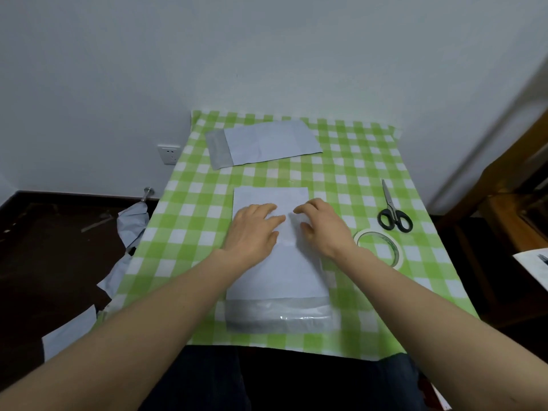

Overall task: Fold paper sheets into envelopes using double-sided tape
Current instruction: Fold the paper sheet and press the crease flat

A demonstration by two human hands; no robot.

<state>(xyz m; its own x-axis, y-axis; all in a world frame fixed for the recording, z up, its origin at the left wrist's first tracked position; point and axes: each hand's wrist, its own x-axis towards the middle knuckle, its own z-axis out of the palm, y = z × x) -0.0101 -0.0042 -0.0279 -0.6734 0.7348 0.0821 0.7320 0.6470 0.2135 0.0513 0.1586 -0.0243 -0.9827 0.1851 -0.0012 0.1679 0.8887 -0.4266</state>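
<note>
Paper sheet [270, 196], white and upright in shape, lies in the middle of the table on top of a stack of paper [278, 314] whose near end shows through clear wrap. The sheet's far edge reaches a little past both hands.

The left hand [254, 229] lies flat on the sheet with its fingers straight, pressing down. The right hand [321, 225] sits just beside it, the two nearly touching at the fingertips. It is arched, its fingertips and thumb down on the paper, and I cannot tell whether it only presses or nips a bit of the sheet.

A folded envelope [267, 143] with a grey strip along its left end lies at the far left of the green checked tablecloth [184, 232], well apart from the hands. To the right, a roll of tape [396, 256] lies flat near the right wrist, with black-handled scissors [393, 216] just beyond it. Loose paper scraps [130, 221] hang off the table's left side toward the dark floor.
</note>
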